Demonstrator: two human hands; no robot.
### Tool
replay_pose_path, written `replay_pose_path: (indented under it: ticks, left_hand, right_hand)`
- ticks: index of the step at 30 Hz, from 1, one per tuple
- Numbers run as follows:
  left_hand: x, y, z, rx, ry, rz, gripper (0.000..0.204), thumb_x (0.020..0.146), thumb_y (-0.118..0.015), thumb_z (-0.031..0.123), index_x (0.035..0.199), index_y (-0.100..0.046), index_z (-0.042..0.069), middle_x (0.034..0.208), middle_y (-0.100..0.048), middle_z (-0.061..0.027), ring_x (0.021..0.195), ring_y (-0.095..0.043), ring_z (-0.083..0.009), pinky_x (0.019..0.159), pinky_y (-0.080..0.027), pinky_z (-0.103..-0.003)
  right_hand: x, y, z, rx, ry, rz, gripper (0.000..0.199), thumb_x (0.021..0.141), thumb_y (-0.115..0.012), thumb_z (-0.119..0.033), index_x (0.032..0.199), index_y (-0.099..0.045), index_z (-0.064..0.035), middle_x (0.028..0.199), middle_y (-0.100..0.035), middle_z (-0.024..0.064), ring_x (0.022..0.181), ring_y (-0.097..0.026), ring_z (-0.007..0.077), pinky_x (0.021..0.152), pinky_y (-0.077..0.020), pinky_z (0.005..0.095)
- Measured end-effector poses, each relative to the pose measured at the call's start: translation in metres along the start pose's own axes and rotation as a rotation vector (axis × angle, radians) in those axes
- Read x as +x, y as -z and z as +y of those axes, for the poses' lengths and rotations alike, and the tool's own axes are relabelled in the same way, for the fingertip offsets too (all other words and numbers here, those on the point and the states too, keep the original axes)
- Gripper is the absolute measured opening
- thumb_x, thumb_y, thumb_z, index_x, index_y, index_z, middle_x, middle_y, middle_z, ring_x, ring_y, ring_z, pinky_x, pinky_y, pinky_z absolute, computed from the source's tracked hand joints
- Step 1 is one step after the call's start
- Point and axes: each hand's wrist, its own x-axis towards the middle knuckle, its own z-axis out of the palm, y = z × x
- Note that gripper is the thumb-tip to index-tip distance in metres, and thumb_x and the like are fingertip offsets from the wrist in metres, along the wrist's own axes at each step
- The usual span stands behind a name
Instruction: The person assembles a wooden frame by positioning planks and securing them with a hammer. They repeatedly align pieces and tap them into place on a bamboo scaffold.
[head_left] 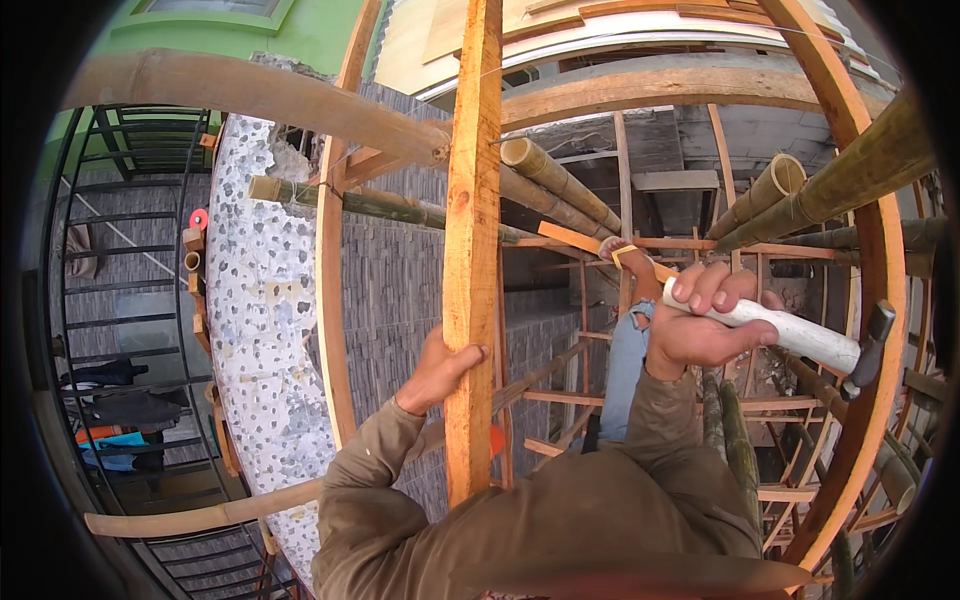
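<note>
My left hand (440,368) is wrapped round a long squared wooden beam (472,210), which runs from the top of the view down to my chest. My thumb lies across the beam's face. Off to the right, my right hand (705,325) is closed on a hammer (815,338). Its handle is white and its dark metal head points right, close to a curved-looking timber post (870,240). Below my right hand, my leg in torn blue jeans (622,375) reaches to a sandalled foot (635,262) on the framework.
Thick bamboo poles (565,185) and timber cross-pieces form scaffolding around me, with a drop between them. A large bamboo pole (270,100) crosses at upper left. A speckled white ledge (262,330) and a black metal railing (120,320) with clothes on it stand left.
</note>
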Motion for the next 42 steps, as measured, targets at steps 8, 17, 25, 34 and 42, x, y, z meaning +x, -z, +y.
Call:
replay_pose_path:
  ticks: [8, 17, 25, 34, 42]
  left_hand:
    - [-0.004, -0.002, 0.001, -0.071, 0.029, -0.001, 0.039, 0.084, -0.065, 0.014, 0.117, -0.058, -0.007, 0.099, -0.065, -0.0097, 0.088, -0.062, -0.0164, 0.08, -0.053, -0.035]
    - [0.003, 0.002, 0.003, -0.055, 0.178, -0.024, 0.035, 0.085, -0.064, 0.014, 0.112, -0.059, -0.007, 0.095, -0.064, -0.0101, 0.079, -0.063, -0.0161, 0.067, -0.054, -0.034]
    - [0.001, 0.002, 0.0, -0.033, 0.007, -0.042, 0.036, 0.085, -0.064, 0.014, 0.113, -0.057, -0.007, 0.095, -0.063, -0.0098, 0.082, -0.064, -0.0176, 0.072, -0.055, -0.034]
    - [-0.002, -0.004, -0.004, -0.012, -0.013, -0.042, 0.039, 0.084, -0.065, 0.015, 0.115, -0.058, -0.006, 0.099, -0.065, -0.0092, 0.091, -0.062, -0.0163, 0.08, -0.051, -0.034]
    - [0.0, 0.001, -0.011, -0.074, 0.051, -0.053, 0.034, 0.085, -0.065, 0.015, 0.111, -0.059, -0.006, 0.095, -0.065, -0.0076, 0.085, -0.062, -0.0154, 0.074, -0.052, -0.033]
  right_hand:
    - [-0.032, 0.002, -0.019, -0.448, -0.638, -0.305, 0.031, 0.105, -0.051, -0.037, 0.108, -0.046, -0.0069, 0.068, -0.044, -0.0008, 0.046, -0.043, 0.0062, 0.039, -0.0414, 0.0244]
    - [-0.03, -0.028, 0.031, -0.78, -0.923, -0.471, 0.03, 0.106, -0.049, -0.032, 0.1, -0.047, -0.0023, 0.067, -0.05, -0.0013, 0.049, -0.045, 0.0073, 0.043, -0.0375, 0.0278]
    - [-0.012, -0.002, -0.026, 0.016, 0.004, 0.108, 0.04, 0.105, -0.048, -0.045, 0.1, -0.043, -0.0057, 0.064, -0.044, 0.0004, 0.046, -0.042, 0.0097, 0.043, -0.0439, 0.0281]
    - [-0.035, -0.011, -0.02, -0.631, -0.591, -0.278, 0.034, 0.107, -0.047, -0.034, 0.112, -0.048, -0.0005, 0.063, -0.045, 0.0012, 0.05, -0.046, 0.0092, 0.041, -0.0426, 0.0276]
    - [-0.026, -0.021, 0.041, -0.727, -0.797, -0.439, 0.028, 0.105, -0.052, -0.031, 0.099, -0.045, -0.0045, 0.062, -0.045, 0.0, 0.046, -0.044, 0.0095, 0.041, -0.0408, 0.0285]
